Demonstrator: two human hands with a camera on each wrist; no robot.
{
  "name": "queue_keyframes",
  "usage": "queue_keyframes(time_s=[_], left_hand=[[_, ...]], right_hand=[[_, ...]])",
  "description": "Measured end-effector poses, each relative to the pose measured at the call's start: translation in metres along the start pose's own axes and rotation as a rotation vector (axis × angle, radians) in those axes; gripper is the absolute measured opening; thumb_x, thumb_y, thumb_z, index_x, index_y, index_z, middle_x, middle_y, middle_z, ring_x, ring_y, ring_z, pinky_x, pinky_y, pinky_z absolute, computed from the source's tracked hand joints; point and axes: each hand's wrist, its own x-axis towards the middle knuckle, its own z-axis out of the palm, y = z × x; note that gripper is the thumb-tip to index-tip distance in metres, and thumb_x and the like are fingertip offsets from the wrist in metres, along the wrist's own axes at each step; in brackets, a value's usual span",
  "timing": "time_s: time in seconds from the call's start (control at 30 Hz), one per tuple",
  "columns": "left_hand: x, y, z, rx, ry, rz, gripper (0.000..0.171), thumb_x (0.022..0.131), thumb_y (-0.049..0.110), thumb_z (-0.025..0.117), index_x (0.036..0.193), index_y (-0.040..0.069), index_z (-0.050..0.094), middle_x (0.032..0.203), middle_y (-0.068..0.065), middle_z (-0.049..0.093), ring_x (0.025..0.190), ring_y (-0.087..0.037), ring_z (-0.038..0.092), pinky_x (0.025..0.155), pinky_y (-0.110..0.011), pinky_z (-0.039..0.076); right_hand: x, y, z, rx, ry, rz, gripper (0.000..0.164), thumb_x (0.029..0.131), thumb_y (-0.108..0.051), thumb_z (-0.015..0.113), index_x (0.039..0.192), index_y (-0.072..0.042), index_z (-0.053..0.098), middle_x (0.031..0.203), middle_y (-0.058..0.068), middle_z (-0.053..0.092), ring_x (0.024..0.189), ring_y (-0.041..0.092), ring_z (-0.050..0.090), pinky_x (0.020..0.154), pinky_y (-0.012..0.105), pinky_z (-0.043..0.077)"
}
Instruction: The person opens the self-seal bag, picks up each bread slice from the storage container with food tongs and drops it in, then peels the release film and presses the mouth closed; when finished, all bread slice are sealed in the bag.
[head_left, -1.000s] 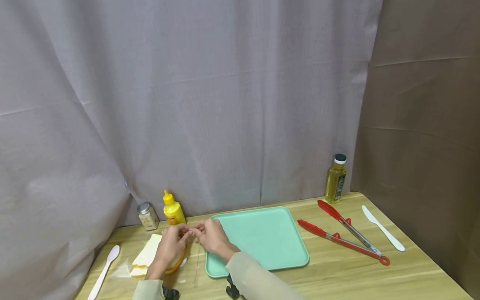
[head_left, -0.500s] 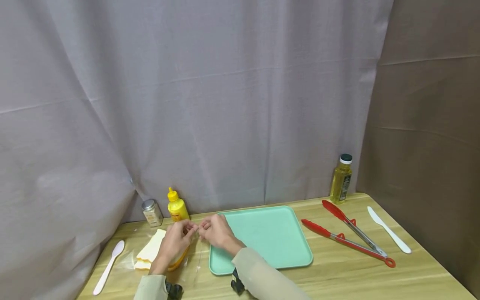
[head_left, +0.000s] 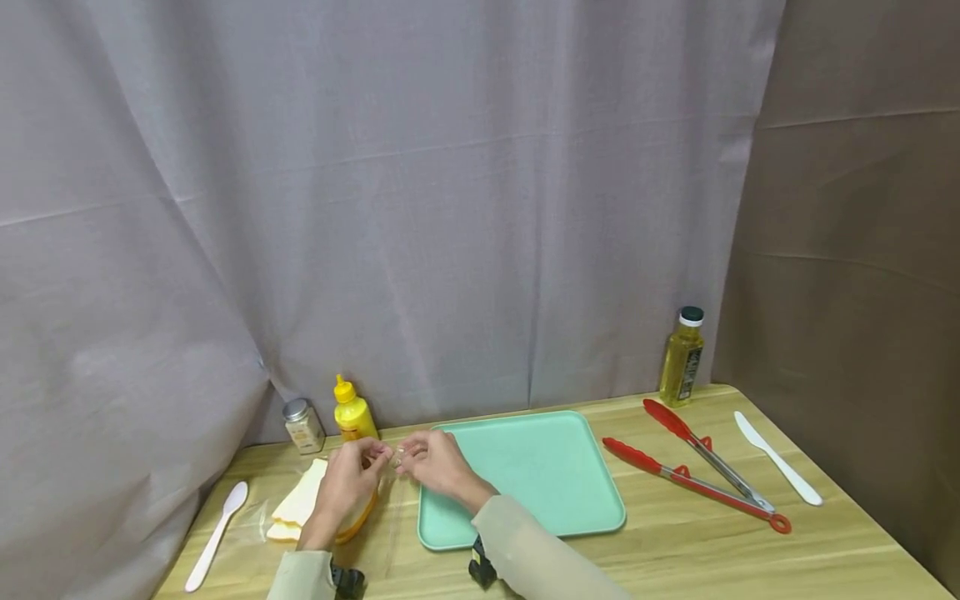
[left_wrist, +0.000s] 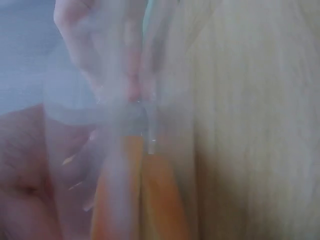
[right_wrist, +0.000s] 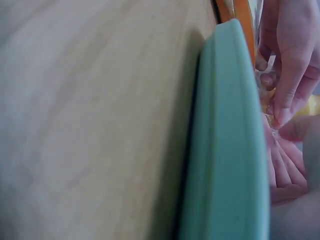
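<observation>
Slices of white bread with orange-brown crusts lie in a clear plastic bag at the table's left. My left hand arches over the bread and pinches the bag's film between thumb and fingers. Just right of it, my right hand pinches the same film, above the green tray's left corner. A small gap with clear film shows between the fingertips. In the left wrist view the film hazes over the bread's crusts. From the right wrist, the left hand meets the right hand at the plastic.
A mint-green tray lies right of the hands. Behind stand a yellow squeeze bottle and a silver-lidded jar. A white spoon lies left. Rightward are red-tipped tongs, an oil bottle and a white knife.
The fingertips of both hands, together a second ago, now stand slightly apart with film between them. The head view has shifted a little; the objects on the table lie as before.
</observation>
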Motion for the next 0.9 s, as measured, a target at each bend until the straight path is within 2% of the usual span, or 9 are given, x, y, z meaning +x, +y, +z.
queue_keyframes(time_s=[0.23, 0.47, 0.53, 0.63, 0.77, 0.9], left_hand=[[-0.0002, 0.0023, -0.0002, -0.017, 0.005, 0.003, 0.007, 0.099, 0.019, 0.081, 0.098, 0.012, 0.081, 0.086, 0.003, 0.079, 0.073, -0.007, 0.065, 0.066, -0.023, 0.053], [0.0001, 0.0073, 0.0009, 0.001, -0.002, 0.012, 0.006, 0.098, 0.017, 0.080, 0.096, 0.012, 0.080, 0.081, 0.004, 0.076, 0.070, -0.008, 0.061, 0.060, -0.022, 0.049], [0.0000, 0.0087, 0.0005, 0.009, -0.004, 0.005, 0.005, 0.098, 0.017, 0.079, 0.096, 0.012, 0.080, 0.081, 0.004, 0.075, 0.070, -0.008, 0.061, 0.059, -0.023, 0.048], [0.0000, 0.0093, -0.0014, 0.016, 0.016, -0.014, 0.005, 0.097, 0.017, 0.078, 0.097, 0.013, 0.079, 0.081, 0.005, 0.074, 0.070, -0.009, 0.060, 0.059, -0.024, 0.048], [0.0008, 0.0082, -0.0043, 0.003, 0.047, -0.041, 0.004, 0.097, 0.018, 0.078, 0.097, 0.014, 0.079, 0.081, 0.005, 0.073, 0.072, -0.009, 0.060, 0.062, -0.024, 0.047], [0.0014, 0.0073, -0.0039, -0.021, 0.040, -0.049, 0.005, 0.099, 0.020, 0.079, 0.098, 0.015, 0.080, 0.082, 0.006, 0.075, 0.074, -0.008, 0.061, 0.064, -0.023, 0.049]], right_hand=[[0.0027, -0.0001, 0.0009, 0.002, 0.027, -0.030, 0.011, 0.104, -0.012, 0.073, 0.109, -0.003, 0.078, 0.095, 0.016, 0.083, 0.080, 0.021, 0.082, 0.066, 0.019, 0.063], [0.0057, -0.0016, 0.0019, -0.156, 0.007, -0.064, 0.009, 0.103, -0.006, 0.068, 0.102, -0.004, 0.077, 0.084, 0.004, 0.080, 0.067, 0.005, 0.072, 0.059, 0.016, 0.058], [0.0055, -0.0023, 0.0017, -0.163, 0.010, -0.060, 0.008, 0.101, -0.005, 0.069, 0.100, -0.005, 0.077, 0.081, 0.001, 0.078, 0.064, 0.002, 0.069, 0.058, 0.017, 0.057], [0.0045, -0.0038, 0.0015, -0.151, 0.039, -0.050, 0.008, 0.099, -0.004, 0.069, 0.099, -0.006, 0.077, 0.085, 0.001, 0.079, 0.068, 0.001, 0.068, 0.061, 0.018, 0.058], [0.0024, -0.0050, 0.0013, -0.124, 0.066, -0.028, 0.012, 0.100, -0.004, 0.069, 0.105, -0.006, 0.079, 0.099, 0.005, 0.082, 0.083, 0.006, 0.074, 0.072, 0.020, 0.062], [0.0007, -0.0051, 0.0001, -0.121, 0.069, -0.022, 0.017, 0.103, -0.013, 0.068, 0.114, -0.007, 0.079, 0.106, 0.006, 0.082, 0.093, 0.011, 0.077, 0.080, 0.023, 0.063]])
